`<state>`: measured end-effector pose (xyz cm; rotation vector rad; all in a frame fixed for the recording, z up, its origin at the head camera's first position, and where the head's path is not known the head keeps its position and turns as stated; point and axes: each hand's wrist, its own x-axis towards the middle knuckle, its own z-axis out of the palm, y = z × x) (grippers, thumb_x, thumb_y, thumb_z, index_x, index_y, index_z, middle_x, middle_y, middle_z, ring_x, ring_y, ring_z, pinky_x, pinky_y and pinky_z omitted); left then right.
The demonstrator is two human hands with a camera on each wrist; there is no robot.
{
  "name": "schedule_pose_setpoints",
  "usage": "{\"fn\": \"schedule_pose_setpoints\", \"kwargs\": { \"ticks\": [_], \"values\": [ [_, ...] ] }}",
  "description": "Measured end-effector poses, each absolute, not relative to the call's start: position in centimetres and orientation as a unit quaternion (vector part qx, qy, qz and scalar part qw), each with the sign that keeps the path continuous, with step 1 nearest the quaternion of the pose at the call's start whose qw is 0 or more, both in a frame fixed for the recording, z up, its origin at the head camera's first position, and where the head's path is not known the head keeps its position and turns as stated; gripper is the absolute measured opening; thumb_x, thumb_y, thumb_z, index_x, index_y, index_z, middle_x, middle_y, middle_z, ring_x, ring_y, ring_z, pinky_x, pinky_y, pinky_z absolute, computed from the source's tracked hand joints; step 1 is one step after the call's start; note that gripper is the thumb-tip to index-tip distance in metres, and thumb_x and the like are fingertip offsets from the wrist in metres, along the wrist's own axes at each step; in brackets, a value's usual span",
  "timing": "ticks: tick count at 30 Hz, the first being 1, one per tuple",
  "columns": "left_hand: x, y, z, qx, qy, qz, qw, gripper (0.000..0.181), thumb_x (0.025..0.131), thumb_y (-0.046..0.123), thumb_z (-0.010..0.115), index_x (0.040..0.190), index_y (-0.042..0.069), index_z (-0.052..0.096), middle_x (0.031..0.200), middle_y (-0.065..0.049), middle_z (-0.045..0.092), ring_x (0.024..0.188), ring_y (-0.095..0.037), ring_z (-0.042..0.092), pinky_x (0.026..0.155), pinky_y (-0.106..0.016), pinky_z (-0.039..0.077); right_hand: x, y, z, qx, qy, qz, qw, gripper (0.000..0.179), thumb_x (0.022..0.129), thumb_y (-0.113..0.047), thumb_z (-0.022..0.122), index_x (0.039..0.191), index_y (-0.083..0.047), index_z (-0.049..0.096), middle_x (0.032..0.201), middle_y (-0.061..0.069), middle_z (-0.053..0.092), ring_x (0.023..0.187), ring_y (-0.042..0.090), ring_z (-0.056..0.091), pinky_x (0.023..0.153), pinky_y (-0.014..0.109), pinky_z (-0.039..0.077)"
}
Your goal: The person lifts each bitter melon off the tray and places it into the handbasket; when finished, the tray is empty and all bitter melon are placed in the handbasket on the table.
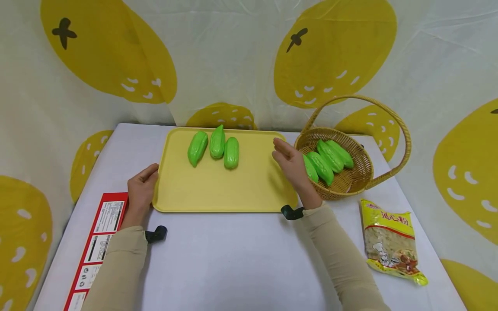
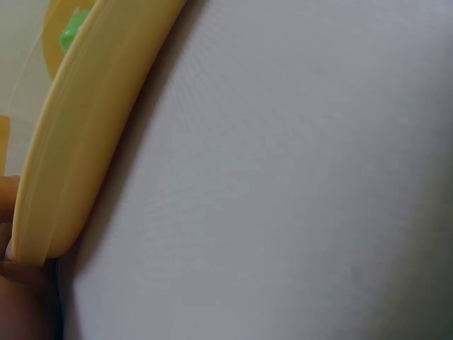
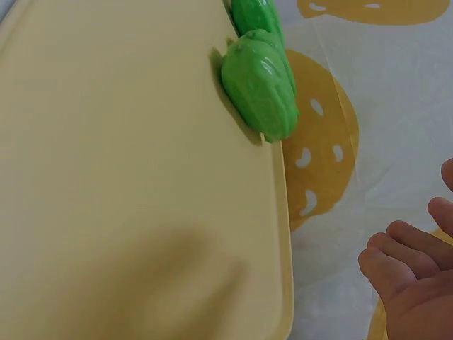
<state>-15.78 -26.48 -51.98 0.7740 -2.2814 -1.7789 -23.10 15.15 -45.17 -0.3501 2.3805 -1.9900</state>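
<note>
A yellow tray [image 1: 202,185] lies on the white table, with three green ridged vegetables, like plastic bitter melons [image 1: 231,153], near its far side. My left hand [image 1: 141,192] grips the tray's left rim; in the left wrist view its fingers [image 2: 8,198] are around the edge, partly cut off by the frame. Over the tray's right side hovers my right hand [image 1: 291,166], fingers extended and holding nothing. In the right wrist view that hand [image 3: 417,276] is apart from the melons [image 3: 260,85]. Just right of it stands a wicker basket [image 1: 363,157] with several more melons [image 1: 330,155].
The basket's tall handle [image 1: 406,138] arches up and leans right. A yellow bag of dry food [image 1: 391,242] lies at the right. Beneath the left forearm is a red and white printed box or sheet [image 1: 97,246]. A fruit-patterned cloth [image 1: 225,52] hangs behind the table.
</note>
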Motion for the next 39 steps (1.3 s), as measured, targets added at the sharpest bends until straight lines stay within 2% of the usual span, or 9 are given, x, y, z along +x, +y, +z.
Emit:
{"fn": "schedule_pose_setpoints", "kwargs": {
  "ticks": [3,8,23,30,39],
  "values": [
    [-15.8,-26.5,-52.0,0.258,-0.760,-0.592,0.073,0.038,0.106,0.021,0.053,0.144,0.019,0.060,0.152,0.001,0.056,0.139,-0.008,0.051,0.115,-0.026,0.045,-23.0,14.5,-45.2,-0.116,0.761,-0.638,0.019,0.050,0.104,-0.010,0.055,0.152,0.001,0.044,0.158,0.021,0.044,0.148,0.037,0.041,0.120,0.048,0.039],
    [-15.8,-26.4,-51.8,0.261,-0.760,-0.592,0.068,0.039,0.107,0.022,0.053,0.145,0.019,0.059,0.152,0.001,0.056,0.142,-0.010,0.049,0.117,-0.028,0.044,-23.1,13.4,-45.6,-0.117,0.762,-0.636,0.030,0.050,0.105,-0.010,0.054,0.152,0.001,0.044,0.158,0.022,0.044,0.148,0.032,0.042,0.120,0.047,0.039],
    [-16.0,-26.5,-51.8,0.267,-0.761,-0.589,0.061,0.039,0.107,0.022,0.053,0.145,0.020,0.059,0.152,0.001,0.056,0.141,-0.011,0.050,0.116,-0.029,0.045,-24.0,10.8,-47.1,-0.099,0.756,-0.644,0.057,0.051,0.105,-0.011,0.054,0.153,0.000,0.043,0.160,0.018,0.043,0.150,0.032,0.040,0.123,0.046,0.037],
    [-16.1,-26.6,-51.9,0.269,-0.758,-0.590,0.064,0.038,0.106,0.020,0.054,0.144,0.019,0.060,0.151,0.000,0.057,0.140,-0.010,0.051,0.115,-0.027,0.046,-24.1,9.8,-48.2,-0.082,0.763,-0.637,0.080,0.055,0.105,-0.018,0.055,0.156,-0.004,0.040,0.162,0.015,0.041,0.152,0.030,0.037,0.123,0.045,0.037],
    [-16.1,-26.4,-51.7,0.269,-0.756,-0.592,0.068,0.038,0.106,0.019,0.055,0.144,0.018,0.060,0.150,-0.001,0.058,0.138,-0.011,0.052,0.113,-0.026,0.047,-24.4,7.9,-49.9,-0.071,0.772,-0.623,0.104,0.059,0.105,-0.023,0.055,0.157,-0.004,0.037,0.164,0.014,0.038,0.152,0.031,0.036,0.122,0.045,0.038]
  ]
}}
